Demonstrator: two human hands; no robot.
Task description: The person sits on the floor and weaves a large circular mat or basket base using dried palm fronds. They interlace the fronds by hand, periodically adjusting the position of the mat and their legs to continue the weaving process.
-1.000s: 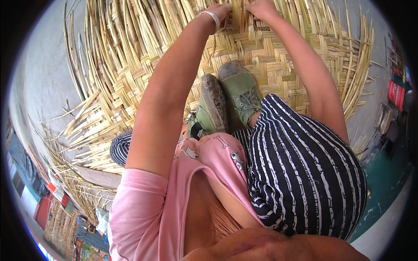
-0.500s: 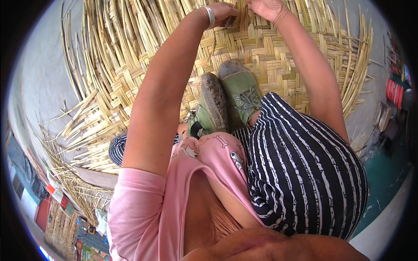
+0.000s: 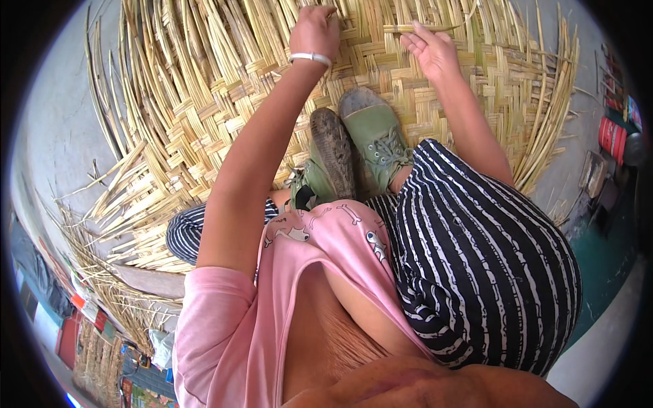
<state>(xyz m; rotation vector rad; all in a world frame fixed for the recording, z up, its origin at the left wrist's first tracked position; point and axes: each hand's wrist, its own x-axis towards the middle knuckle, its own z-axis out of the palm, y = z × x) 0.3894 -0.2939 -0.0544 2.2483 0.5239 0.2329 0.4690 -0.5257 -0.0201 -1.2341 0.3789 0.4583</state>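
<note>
A partly woven mat (image 3: 442, 102) of flat yellow-green plant strips spreads under my feet, its long loose ends fanning out at the upper left. My left hand (image 3: 315, 34), with a pale bangle at the wrist, is closed over the mat near the top edge; what its curled fingers hold, if anything, is hidden. To the right, my right hand (image 3: 435, 53) has its fingers stretched apart. One fingertip crosses a flat strip (image 3: 399, 29) lying sideways over the weave, whose right end bends upward.
My green canvas shoes (image 3: 375, 132) rest on the mat. Loose strips (image 3: 115, 292) lie at the lower left. Grey floor (image 3: 58, 129) borders the mat. A red container (image 3: 612, 138) and a block-like object (image 3: 594, 170) stand at the right.
My hands were close together at the top centre over upright strips. The left has drawn back leftward, and the right has come lower with its fingers spread. A sideways strip now shows beside it.
</note>
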